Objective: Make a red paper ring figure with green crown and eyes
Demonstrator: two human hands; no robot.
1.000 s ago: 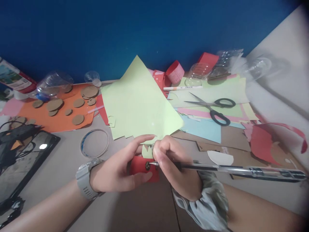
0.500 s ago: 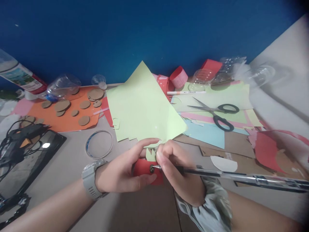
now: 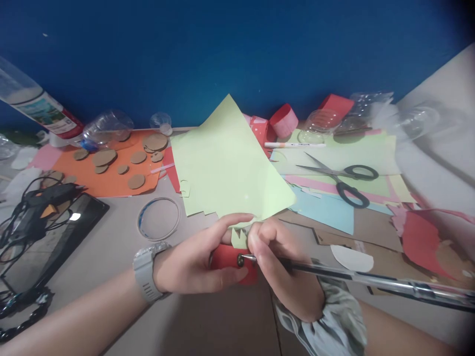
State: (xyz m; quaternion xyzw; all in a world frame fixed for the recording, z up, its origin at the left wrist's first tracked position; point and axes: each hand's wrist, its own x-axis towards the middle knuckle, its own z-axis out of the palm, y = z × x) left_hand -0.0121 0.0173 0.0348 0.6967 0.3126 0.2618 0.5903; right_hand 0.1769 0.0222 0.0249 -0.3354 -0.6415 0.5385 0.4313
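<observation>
My left hand (image 3: 208, 259) grips a small red piece (image 3: 224, 254) between its thumb and fingers. A green cut-paper piece (image 3: 238, 239) with a notched top stands at the red piece's upper edge. My right hand (image 3: 276, 257) is closed round a clear pen (image 3: 356, 278), whose metal tip touches a small dark round mark (image 3: 240, 260) on the red piece. Beyond my hands lies a large light green sheet (image 3: 230, 163), its near edge partly behind my fingers.
Scissors (image 3: 341, 178) lie on coloured papers at the right, near a white marker (image 3: 295, 145). A tape roll (image 3: 159, 219), cardboard discs on an orange sheet (image 3: 92, 185), a bottle (image 3: 48, 116) and a phone (image 3: 70, 227) are at the left. A blue wall (image 3: 185, 59) rises behind.
The whole view has shifted, so everything sits a little further right. My hands keep the same grips, and the pen tip stays at the dark mark.
</observation>
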